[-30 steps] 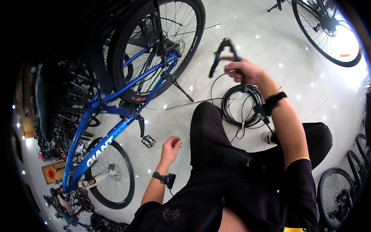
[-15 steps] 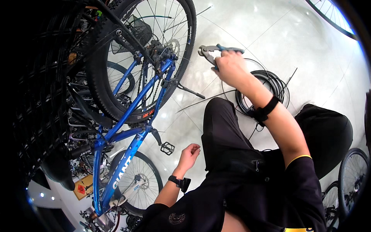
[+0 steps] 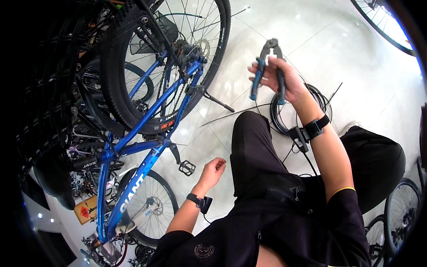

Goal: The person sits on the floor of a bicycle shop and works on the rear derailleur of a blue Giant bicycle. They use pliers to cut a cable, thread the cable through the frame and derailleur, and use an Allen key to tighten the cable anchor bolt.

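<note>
My right hand (image 3: 284, 80) is raised over the white floor and grips blue-and-black cable cutters (image 3: 266, 66), jaws pointing away from me. Under that hand lies a coil of black cable (image 3: 284, 120). My left hand (image 3: 213, 171) hangs loosely curled near my left knee, holding nothing I can make out, close to the black pedal (image 3: 187, 167) of a blue bicycle (image 3: 147, 138). The bicycle stands to my left with its knobby rear wheel (image 3: 164, 58) at the top and its kickstand down.
More bicycles crowd the left edge. Other wheels show at the top right (image 3: 382, 22) and lower right (image 3: 400, 213). Thin loose cables lie across the glossy white tiled floor (image 3: 356, 66). I am crouched, knees in black trousers.
My right hand has swung the cutters left and nearer the rear wheel. The view has turned toward the bicycle. My left hand has stayed near the pedal.
</note>
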